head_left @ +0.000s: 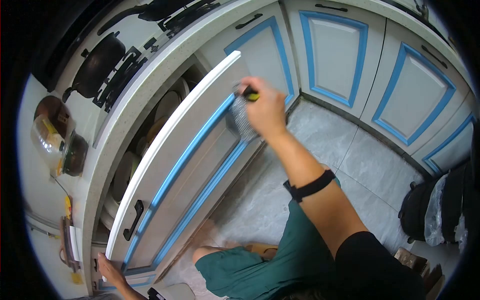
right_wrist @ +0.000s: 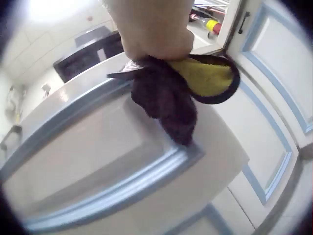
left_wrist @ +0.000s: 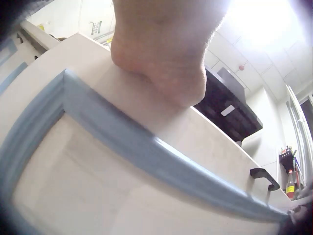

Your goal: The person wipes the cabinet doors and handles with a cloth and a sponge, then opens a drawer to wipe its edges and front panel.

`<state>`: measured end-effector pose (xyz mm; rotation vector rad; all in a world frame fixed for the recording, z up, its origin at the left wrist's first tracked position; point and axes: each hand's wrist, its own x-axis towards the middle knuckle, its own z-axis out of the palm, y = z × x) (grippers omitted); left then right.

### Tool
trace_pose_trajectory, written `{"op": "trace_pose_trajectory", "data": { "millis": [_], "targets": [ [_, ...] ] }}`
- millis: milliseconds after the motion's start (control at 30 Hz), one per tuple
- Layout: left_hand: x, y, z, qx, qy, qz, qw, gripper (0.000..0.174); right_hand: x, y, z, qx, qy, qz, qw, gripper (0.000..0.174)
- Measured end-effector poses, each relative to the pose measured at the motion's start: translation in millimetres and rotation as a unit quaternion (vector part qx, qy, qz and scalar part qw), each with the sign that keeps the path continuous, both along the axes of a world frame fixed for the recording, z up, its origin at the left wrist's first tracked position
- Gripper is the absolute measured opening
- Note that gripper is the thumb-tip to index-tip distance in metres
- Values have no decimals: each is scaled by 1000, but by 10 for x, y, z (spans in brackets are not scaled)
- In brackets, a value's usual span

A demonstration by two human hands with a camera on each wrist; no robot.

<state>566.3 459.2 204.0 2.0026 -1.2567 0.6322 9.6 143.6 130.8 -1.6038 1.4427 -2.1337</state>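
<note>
My right hand (head_left: 267,109) grips a cleaning cloth (head_left: 243,120) against the far end of a white cabinet front (head_left: 200,120) with blue trim. In the right wrist view the cloth (right_wrist: 164,100) hangs in dark folds, with a yellow-green, black-edged part (right_wrist: 208,78) sticking out beside the hand. It covers a corner of the blue trim (right_wrist: 161,169). My left hand (head_left: 111,270) holds the near end of the same front, close to its black handle (head_left: 133,220). Some of its fingers are hidden behind the edge.
Behind the cabinet front, dishes (head_left: 125,172) show in the open space under the counter (head_left: 107,130). Pots (head_left: 98,65) stand on the stove above. Other blue-trimmed doors (head_left: 335,55) line the far side. A black bin (head_left: 435,205) stands at the right on the tiled floor (head_left: 320,132).
</note>
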Motion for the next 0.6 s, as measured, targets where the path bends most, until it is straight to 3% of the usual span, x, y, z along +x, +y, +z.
{"op": "trace_pose_trajectory", "data": {
  "millis": [67, 133, 200, 300, 367, 433, 500, 600],
  "targets": [
    [22, -34, -6, -21, -6, 4, 1000, 49, -233, -142, 31, 49, -138, -9, 989, 19],
    [-13, -83, -34, -52, -1, 1, 999, 48, -286, -99, 51, 33, -218, -11, 975, 19],
    [-60, -37, 16, -7, 0, -1, 1000, 48, -149, -26, 74, -19, -266, 30, 963, 18],
    [20, 19, 40, 16, 6, -11, 1000, 47, 227, -31, 175, -74, -212, 45, 973, 16],
    [-18, 13, 22, 4, 31, -30, 999, 47, 515, 178, 240, -143, -83, -1, 986, 17],
    [4, 6, 1, -4, 31, -25, 999, 48, 977, 450, 221, -226, -28, 100, 969, 14],
    [11, 42, 52, 23, 22, -2, 999, 48, 1419, 868, 100, -216, 103, 186, 953, 16],
    [27, 18, 42, -7, 10, -32, 999, 50, 1406, 991, 161, -200, 186, 224, 936, 14]
  ]
}}
